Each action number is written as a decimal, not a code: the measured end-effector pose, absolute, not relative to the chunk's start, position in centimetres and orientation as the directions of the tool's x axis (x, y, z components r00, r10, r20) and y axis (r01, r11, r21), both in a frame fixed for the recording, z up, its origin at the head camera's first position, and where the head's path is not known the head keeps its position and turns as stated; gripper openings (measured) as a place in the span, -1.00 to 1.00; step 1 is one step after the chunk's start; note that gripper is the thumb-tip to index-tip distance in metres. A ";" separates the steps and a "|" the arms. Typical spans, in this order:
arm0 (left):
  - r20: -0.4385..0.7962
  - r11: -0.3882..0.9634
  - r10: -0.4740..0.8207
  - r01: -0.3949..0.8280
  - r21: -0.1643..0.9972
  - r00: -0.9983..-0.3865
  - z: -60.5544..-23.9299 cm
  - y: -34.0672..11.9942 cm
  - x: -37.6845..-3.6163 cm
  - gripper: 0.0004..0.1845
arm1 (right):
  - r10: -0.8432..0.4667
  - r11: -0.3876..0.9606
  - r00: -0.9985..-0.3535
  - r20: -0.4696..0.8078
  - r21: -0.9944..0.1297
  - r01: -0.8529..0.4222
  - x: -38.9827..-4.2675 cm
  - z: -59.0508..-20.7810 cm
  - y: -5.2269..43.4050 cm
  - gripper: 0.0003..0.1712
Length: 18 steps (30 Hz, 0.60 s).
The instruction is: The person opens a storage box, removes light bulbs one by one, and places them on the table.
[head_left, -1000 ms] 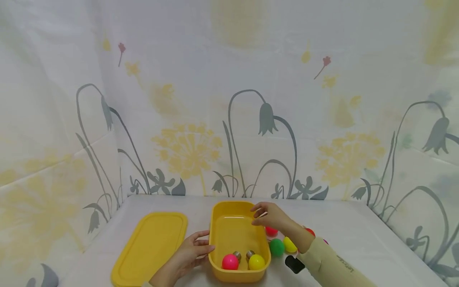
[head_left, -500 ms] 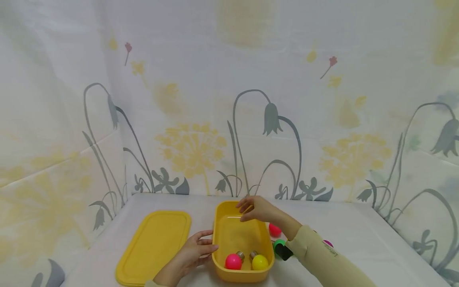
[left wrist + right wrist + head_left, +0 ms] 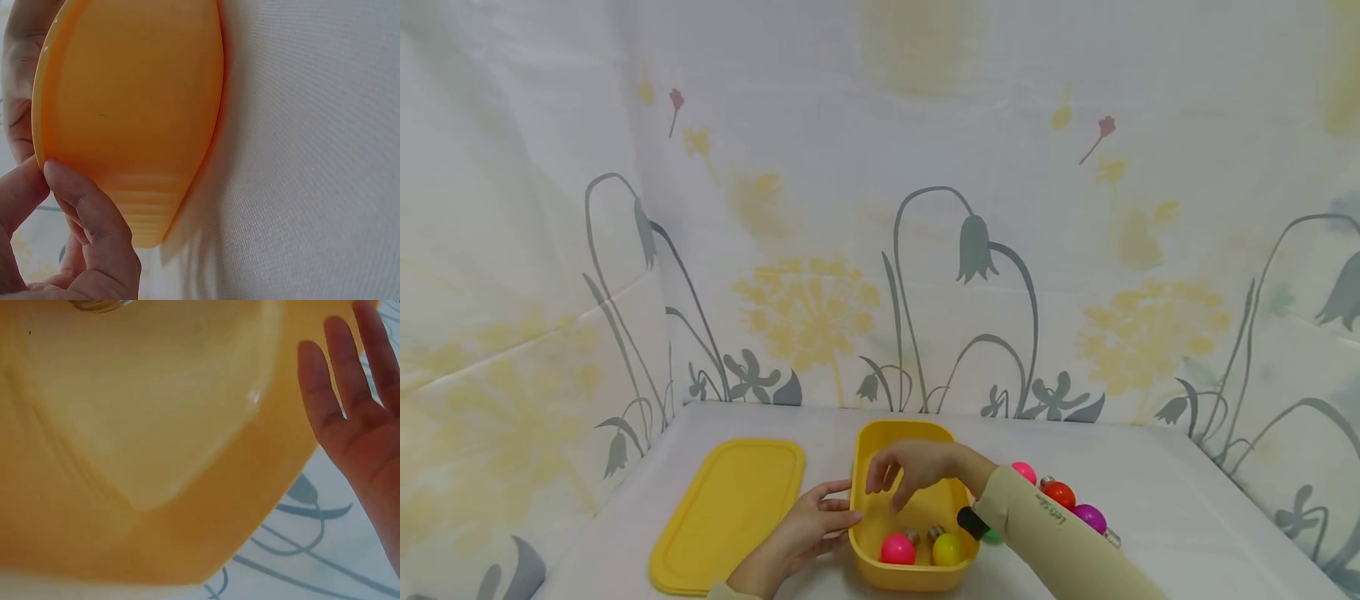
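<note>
In the head view, a deep yellow plastic box (image 3: 917,578) stands lengthwise on the white table. Inside its near end lie a pink light bulb (image 3: 897,550) and a yellow light bulb (image 3: 949,550), both with metal screw bases. My left hand (image 3: 820,523) pinches the box's left rim between thumb and finger, as the left wrist view confirms with the box wall (image 3: 137,94) filling its middle. Over the box's interior hovers my right hand (image 3: 922,468), fingers bent loosely downward and holding nothing. Its spread fingers also show in the right wrist view beside the box (image 3: 187,531).
Left of the box lies a flat yellow lid (image 3: 730,512). To the right, partly behind the right sleeve (image 3: 1037,521), are a pink bulb (image 3: 1023,472), a red bulb (image 3: 1059,495), a purple bulb (image 3: 1090,518) and a green one (image 3: 992,537). A flower-print cloth (image 3: 820,167) rises behind.
My right hand has moved left and nearer, from the box's far right rim to over its interior. The left hand keeps its hold on the rim. The head view has shifted slightly.
</note>
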<state>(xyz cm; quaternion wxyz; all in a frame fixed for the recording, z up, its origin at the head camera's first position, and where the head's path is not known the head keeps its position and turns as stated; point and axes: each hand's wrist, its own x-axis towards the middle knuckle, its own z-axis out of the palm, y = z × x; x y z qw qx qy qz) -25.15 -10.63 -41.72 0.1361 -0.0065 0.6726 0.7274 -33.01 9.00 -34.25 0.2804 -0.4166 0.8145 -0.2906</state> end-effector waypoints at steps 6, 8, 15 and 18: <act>-0.205 -0.054 0.179 -0.218 0.975 -0.962 -41.6 -10.5 -25.0 -0.31 | -0.823 0.565 -0.407 -0.395 -0.636 -0.525 -32.9 -34.2 8.3 -0.70; -0.216 -0.050 0.174 -0.228 0.972 -0.961 -41.6 -10.5 -25.1 -0.32 | -0.806 0.592 -0.375 -0.459 -0.596 -0.542 -32.9 -34.2 8.2 -0.68; -0.216 -0.042 0.170 -0.226 0.973 -0.961 -41.6 -10.5 -25.2 -0.35 | -0.688 0.699 -0.302 -0.660 -0.490 -0.521 -32.8 -34.6 7.7 -0.63; -0.209 -0.042 0.173 -0.219 0.975 -0.962 -41.7 -10.5 -25.1 -0.34 | -0.655 0.721 -0.291 -0.697 -0.462 -0.516 -32.7 -35.0 7.4 -0.63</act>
